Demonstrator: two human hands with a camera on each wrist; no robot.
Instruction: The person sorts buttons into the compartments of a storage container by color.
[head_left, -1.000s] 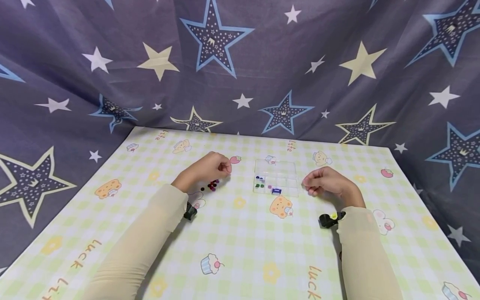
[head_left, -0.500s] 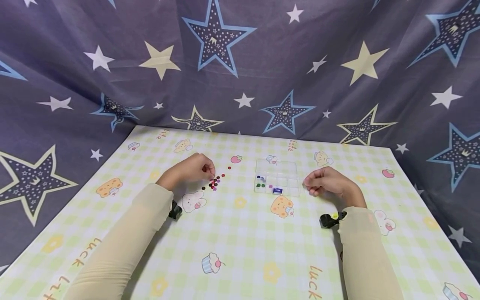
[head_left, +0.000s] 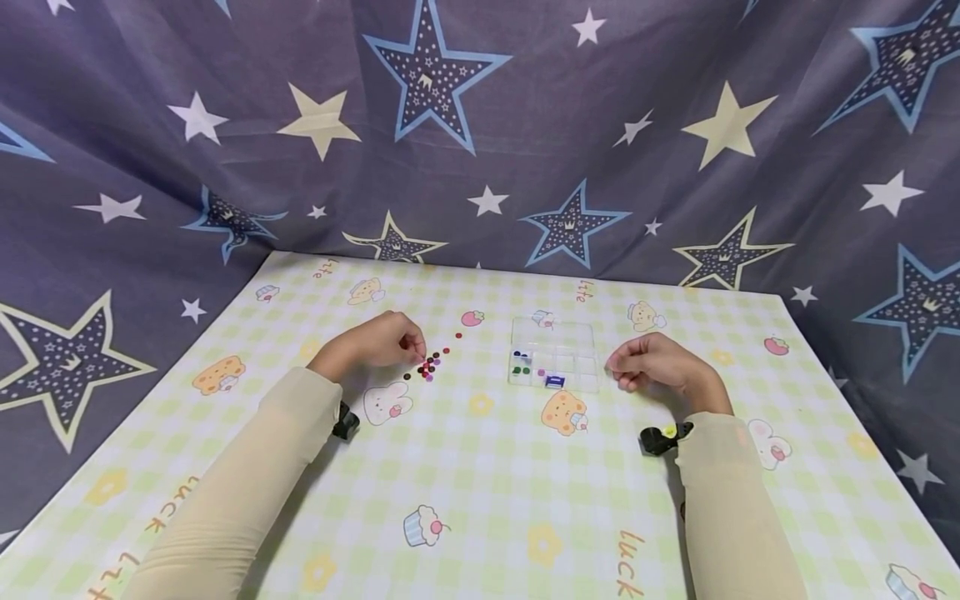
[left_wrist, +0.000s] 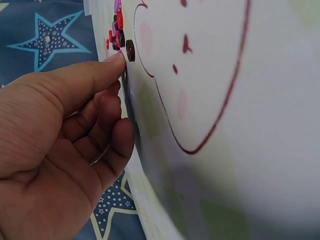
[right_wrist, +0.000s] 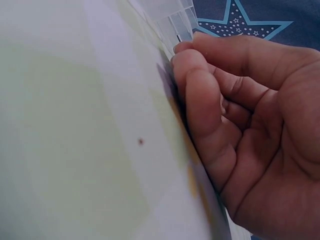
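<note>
My left hand [head_left: 381, 339] is at a small pile of buttons [head_left: 429, 367] on the table, red, dark and purple. In the left wrist view its thumb tip lies close to a dark button [left_wrist: 130, 50] and a bit of purple; whether the fingers pinch a button is hidden. A clear plastic box [head_left: 573, 364] with compartments lies to the right. Dark blue buttons [head_left: 519, 356], green buttons [head_left: 521, 371] and a pale purple one [head_left: 541, 373] are in it. My right hand [head_left: 660, 364] rests loosely curled just beside the box's right edge, holding nothing visible.
Loose red buttons [head_left: 447, 351] trail from the pile toward the back. A small blue piece [head_left: 555, 382] is at the box's front edge. The tablecloth [head_left: 480, 483] is checked and printed; a starry curtain [head_left: 487, 167] hangs behind the table.
My left hand has moved left from near the strawberry print to the button pile, then dipped slightly, uncovering red buttons. My right hand and the box stay put.
</note>
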